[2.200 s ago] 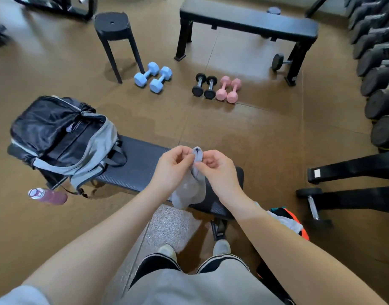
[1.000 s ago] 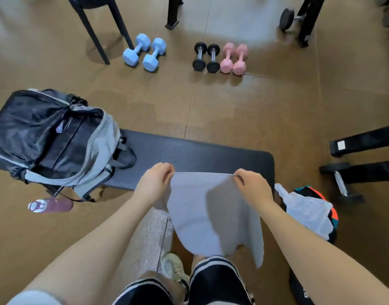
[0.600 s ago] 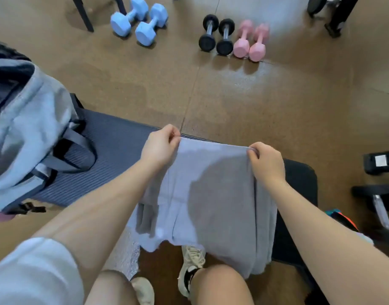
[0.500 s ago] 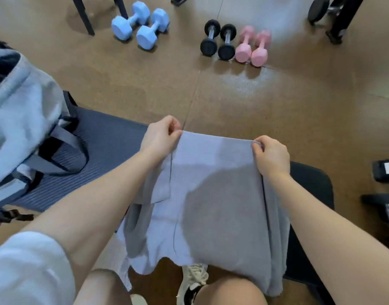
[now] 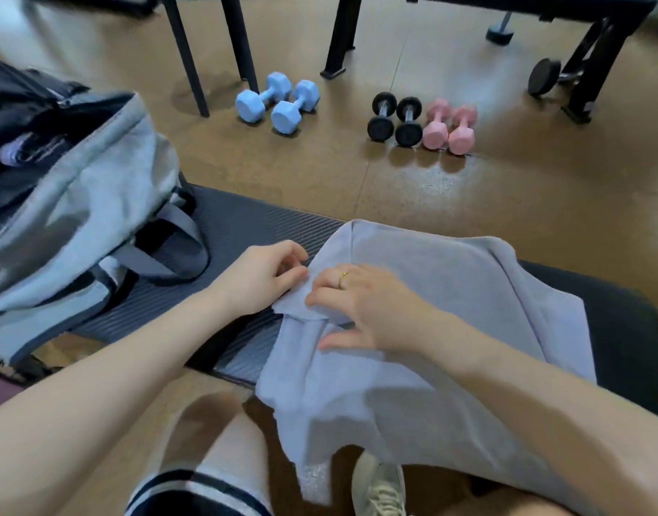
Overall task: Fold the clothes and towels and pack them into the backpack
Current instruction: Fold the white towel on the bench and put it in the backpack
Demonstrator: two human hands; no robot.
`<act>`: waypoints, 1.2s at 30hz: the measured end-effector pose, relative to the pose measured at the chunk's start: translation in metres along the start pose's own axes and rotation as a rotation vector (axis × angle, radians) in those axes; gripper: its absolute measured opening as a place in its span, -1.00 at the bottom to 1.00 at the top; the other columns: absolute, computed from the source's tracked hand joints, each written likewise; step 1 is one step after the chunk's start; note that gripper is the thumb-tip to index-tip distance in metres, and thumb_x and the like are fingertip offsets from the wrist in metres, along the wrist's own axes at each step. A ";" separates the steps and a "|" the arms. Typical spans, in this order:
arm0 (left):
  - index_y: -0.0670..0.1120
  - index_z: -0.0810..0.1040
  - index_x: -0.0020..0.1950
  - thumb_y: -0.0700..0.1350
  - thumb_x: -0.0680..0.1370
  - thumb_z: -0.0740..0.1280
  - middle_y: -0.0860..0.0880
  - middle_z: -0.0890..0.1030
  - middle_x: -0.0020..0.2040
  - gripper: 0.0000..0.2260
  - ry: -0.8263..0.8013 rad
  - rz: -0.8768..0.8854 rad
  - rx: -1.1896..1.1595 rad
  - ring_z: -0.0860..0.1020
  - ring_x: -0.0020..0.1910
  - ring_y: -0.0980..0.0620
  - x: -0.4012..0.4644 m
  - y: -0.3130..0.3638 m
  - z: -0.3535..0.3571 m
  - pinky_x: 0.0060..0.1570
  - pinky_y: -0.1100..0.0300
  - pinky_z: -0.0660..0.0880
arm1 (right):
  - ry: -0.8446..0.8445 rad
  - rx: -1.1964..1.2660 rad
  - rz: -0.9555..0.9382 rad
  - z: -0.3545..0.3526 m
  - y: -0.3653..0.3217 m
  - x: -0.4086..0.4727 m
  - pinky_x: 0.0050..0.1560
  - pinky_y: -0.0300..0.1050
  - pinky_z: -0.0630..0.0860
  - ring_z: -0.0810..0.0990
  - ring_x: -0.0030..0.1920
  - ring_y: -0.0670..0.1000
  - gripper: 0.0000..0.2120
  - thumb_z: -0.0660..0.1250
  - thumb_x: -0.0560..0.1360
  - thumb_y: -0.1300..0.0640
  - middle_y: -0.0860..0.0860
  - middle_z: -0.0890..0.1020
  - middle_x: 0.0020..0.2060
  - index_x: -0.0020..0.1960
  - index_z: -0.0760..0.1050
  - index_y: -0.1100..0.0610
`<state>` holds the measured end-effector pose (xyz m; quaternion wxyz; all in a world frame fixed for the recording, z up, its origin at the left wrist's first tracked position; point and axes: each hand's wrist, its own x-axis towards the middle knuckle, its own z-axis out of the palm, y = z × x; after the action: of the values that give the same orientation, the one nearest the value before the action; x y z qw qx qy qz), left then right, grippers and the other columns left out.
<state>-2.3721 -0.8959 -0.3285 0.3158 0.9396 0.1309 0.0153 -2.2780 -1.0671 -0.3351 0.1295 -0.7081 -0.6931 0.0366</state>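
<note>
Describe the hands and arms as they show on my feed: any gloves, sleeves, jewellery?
Both forearms are bare, with no gloves and no watch or wristband in view. The right hand wears a thin gold ring on one finger. The left hand shows no jewellery on the side in view. No sleeve shows on either arm in this frame; the upper arms are out of view.

Six dumbbells sit on the floor in three pairs: two blue dumbbells (image 5: 277, 102), two black dumbbells (image 5: 395, 120) and two pink dumbbells (image 5: 449, 126). One grey towel (image 5: 431, 292) lies across one dark padded bench (image 5: 245, 232), and one grey and black backpack (image 5: 78, 202) rests on that bench too. Two hands are over the cloth, a left hand (image 5: 262, 277) and a right hand (image 5: 368, 307), the right wearing one gold ring (image 5: 343, 279). One pale sneaker (image 5: 379, 489) shows below.
</note>
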 end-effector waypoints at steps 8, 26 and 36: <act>-0.07 0.57 -0.06 0.06 0.52 0.31 0.06 0.57 -0.22 -0.79 -0.035 -0.142 -0.167 0.46 -0.30 0.20 -0.047 -0.011 0.000 -0.28 0.38 0.32 | 0.141 0.045 0.246 -0.009 0.008 0.042 -0.06 0.05 0.49 0.58 -0.01 0.14 -0.78 0.16 0.52 0.16 0.07 0.64 -0.06 0.01 0.56 0.16; -0.19 0.41 -0.27 0.08 0.56 0.23 -0.13 0.48 -0.38 -0.64 0.234 -0.396 0.030 0.46 -0.38 -0.05 -0.085 -0.062 -0.054 -0.42 0.10 0.25 | 0.416 0.539 0.663 -0.020 0.038 0.166 0.17 -0.16 0.45 0.53 0.13 0.05 -0.75 0.22 0.55 0.25 0.02 0.60 0.05 0.20 0.52 0.17; -0.21 0.52 -0.09 -0.15 0.43 0.31 -0.16 0.51 -0.17 -0.86 0.195 0.273 0.389 0.51 -0.28 -0.19 -0.058 -0.024 -0.001 -0.38 0.07 0.45 | 0.262 0.374 0.660 -0.001 0.021 0.059 0.04 -0.36 0.27 0.46 0.21 0.03 -0.74 0.24 0.54 0.28 0.11 0.44 0.25 0.21 0.47 0.21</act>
<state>-2.4341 -0.8921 -0.3390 0.1098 0.9858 0.0330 0.1229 -2.2553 -1.0092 -0.3312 0.3246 -0.8557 -0.3874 0.1111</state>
